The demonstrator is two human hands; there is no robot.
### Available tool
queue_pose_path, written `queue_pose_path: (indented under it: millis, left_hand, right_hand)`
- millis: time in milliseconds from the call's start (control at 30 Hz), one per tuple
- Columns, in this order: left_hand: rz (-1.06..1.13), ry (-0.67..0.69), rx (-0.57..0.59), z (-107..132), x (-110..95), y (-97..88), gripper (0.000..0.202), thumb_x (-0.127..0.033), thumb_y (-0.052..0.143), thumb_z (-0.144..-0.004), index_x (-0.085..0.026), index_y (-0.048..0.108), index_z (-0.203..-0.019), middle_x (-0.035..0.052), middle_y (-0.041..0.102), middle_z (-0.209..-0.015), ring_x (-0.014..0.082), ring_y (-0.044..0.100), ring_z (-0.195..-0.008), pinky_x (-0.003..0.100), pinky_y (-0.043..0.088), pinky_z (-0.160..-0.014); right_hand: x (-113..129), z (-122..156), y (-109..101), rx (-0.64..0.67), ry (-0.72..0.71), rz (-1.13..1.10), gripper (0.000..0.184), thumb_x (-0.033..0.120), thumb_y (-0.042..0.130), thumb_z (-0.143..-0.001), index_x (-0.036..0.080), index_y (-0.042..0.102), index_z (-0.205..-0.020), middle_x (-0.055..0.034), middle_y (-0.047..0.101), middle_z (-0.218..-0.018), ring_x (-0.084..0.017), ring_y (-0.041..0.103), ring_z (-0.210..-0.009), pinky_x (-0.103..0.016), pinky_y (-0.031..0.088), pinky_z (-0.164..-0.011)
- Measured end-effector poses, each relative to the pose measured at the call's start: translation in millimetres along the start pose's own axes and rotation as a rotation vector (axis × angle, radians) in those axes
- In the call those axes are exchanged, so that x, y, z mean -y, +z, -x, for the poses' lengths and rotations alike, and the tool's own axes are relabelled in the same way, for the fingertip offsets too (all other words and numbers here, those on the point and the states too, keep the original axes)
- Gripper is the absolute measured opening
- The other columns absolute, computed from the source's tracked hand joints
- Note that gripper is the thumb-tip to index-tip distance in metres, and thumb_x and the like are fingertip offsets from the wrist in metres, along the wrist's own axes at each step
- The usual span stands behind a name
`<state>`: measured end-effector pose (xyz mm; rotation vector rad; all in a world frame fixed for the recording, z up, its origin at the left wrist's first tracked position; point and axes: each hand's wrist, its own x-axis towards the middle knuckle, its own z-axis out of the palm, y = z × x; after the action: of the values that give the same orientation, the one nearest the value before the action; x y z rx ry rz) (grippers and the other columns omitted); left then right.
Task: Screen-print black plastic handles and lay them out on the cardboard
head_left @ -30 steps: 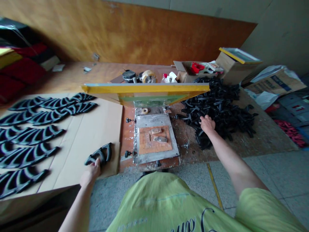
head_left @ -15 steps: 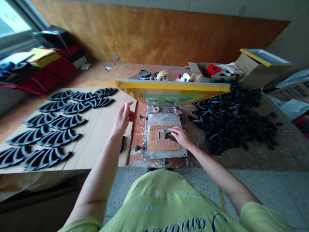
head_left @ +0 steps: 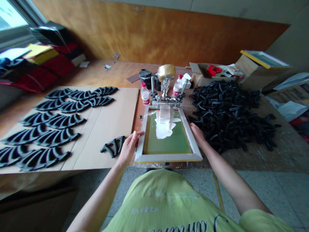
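A screen-printing frame (head_left: 168,157) lies lowered in front of me, its green mesh bearing a white patch of ink and a pale squeegee (head_left: 165,113) near the back. My left hand (head_left: 130,146) holds the frame's left side, the index finger resting on the edge. On the opposite side my right hand (head_left: 197,134) grips the right edge, its fingertips mostly hidden. The base plate and the black piece placed on it are covered by the frame. Beside my left hand, a few joined black curved pieces (head_left: 113,146) lie on the cardboard (head_left: 96,135).
Several rows of black curved pieces (head_left: 58,133) cover the cardboard's left part. A large heap of black pieces (head_left: 229,112) sits right of the frame. Behind the hinge clamp (head_left: 166,101) stand bottles (head_left: 145,94), a black jar (head_left: 145,78) and an open carton (head_left: 200,79).
The frame has swung down from its raised position over the base plate. My right hand has released the black piece and moved to the frame's right edge; my left hand has come down to the left edge.
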<state>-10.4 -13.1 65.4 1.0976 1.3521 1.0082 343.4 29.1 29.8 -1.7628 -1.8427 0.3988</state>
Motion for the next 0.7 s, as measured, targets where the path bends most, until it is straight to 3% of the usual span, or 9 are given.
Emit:
queue_pose_path:
  millis: [100, 167, 233, 300, 400, 533, 633, 700]
  left_hand:
    - [-0.019, -0.098, 0.045, 0, 48, 3.5, 0.082, -0.064, 0.059, -0.082, -0.015, 0.046, -0.146, -0.0001, 0.06, -0.068, 0.0133, 0.053, -0.058, 0.023, 0.041, -0.052]
    - [-0.073, -0.113, 0.062, -7, 72, 5.3, 0.087, -0.06, 0.062, -0.081, -0.016, 0.037, -0.151, -0.0021, 0.058, -0.067, 0.012, 0.051, -0.056, 0.022, 0.039, -0.052]
    - [-0.147, -0.112, 0.059, -15, 88, 5.4, 0.082, -0.056, 0.061, -0.082, -0.018, 0.038, -0.151, -0.0039, 0.056, -0.065, 0.0107, 0.048, -0.053, 0.021, 0.036, -0.052]
    - [-0.181, -0.116, 0.044, -19, 95, 4.7, 0.077, -0.054, 0.061, -0.082, -0.019, 0.044, -0.148, -0.0038, 0.057, -0.065, 0.0111, 0.048, -0.053, 0.022, 0.036, -0.052]
    - [-0.159, -0.135, 0.029, -19, 96, 4.4, 0.072, -0.054, 0.063, -0.081, -0.019, 0.051, -0.142, -0.0016, 0.06, -0.067, 0.0133, 0.051, -0.057, 0.023, 0.037, -0.053]
    - [-0.125, -0.16, 0.016, -17, 96, 6.6, 0.068, -0.054, 0.064, -0.08, -0.019, 0.056, -0.138, 0.0006, 0.065, -0.073, 0.0151, 0.055, -0.062, 0.023, 0.038, -0.055]
    - [-0.119, -0.149, 0.01, -16, 96, 7.9, 0.066, -0.054, 0.064, -0.08, -0.017, 0.058, -0.135, 0.0016, 0.065, -0.075, 0.0159, 0.056, -0.064, 0.024, 0.04, -0.059]
    - [-0.13, -0.132, 0.012, -16, 95, 8.0, 0.066, -0.055, 0.062, -0.081, -0.017, 0.057, -0.135, 0.0011, 0.064, -0.074, 0.0158, 0.056, -0.065, 0.024, 0.041, -0.06]
  right_hand:
    - [18, -35, -15, -0.065, -0.05, 0.101, 0.032, 0.025, 0.055, -0.091, 0.021, 0.067, -0.119, -0.0107, 0.064, -0.112, -0.025, 0.063, -0.1, -0.039, 0.051, -0.09]
    - [48, -55, -8, -0.051, -0.188, 0.162, 0.052, 0.027, 0.066, -0.085, 0.02, 0.056, -0.135, -0.0129, 0.054, -0.132, -0.027, 0.057, -0.116, -0.041, 0.047, -0.098]
    - [77, -66, 7, 0.029, -0.305, 0.221, 0.061, 0.024, 0.073, -0.079, 0.018, 0.053, -0.136, -0.0143, 0.052, -0.135, -0.028, 0.052, -0.121, -0.042, 0.045, -0.101]
    - [96, -64, 25, 0.16, -0.354, 0.275, 0.043, 0.019, 0.072, -0.08, 0.017, 0.062, -0.122, -0.0127, 0.062, -0.119, -0.028, 0.055, -0.113, -0.04, 0.046, -0.095]
    - [97, -39, 42, 0.324, -0.398, 0.323, 0.016, 0.011, 0.06, -0.085, 0.018, 0.069, -0.097, -0.0086, 0.069, -0.095, -0.023, 0.06, -0.096, -0.034, 0.047, -0.084]
    - [78, -3, 34, 0.438, -0.599, 0.298, 0.028, 0.004, 0.051, -0.084, 0.019, 0.07, -0.099, -0.0074, 0.071, -0.097, -0.021, 0.061, -0.092, -0.031, 0.045, -0.079]
    - [74, -5, 21, 0.557, -0.695, 0.258, 0.025, 0.006, 0.056, -0.082, 0.021, 0.071, -0.095, -0.0051, 0.071, -0.094, -0.019, 0.062, -0.088, -0.029, 0.044, -0.075]
    - [77, -15, 19, 0.567, -0.661, 0.255, 0.016, 0.011, 0.06, -0.082, 0.022, 0.071, -0.088, -0.0036, 0.071, -0.088, -0.019, 0.062, -0.084, -0.028, 0.044, -0.071]
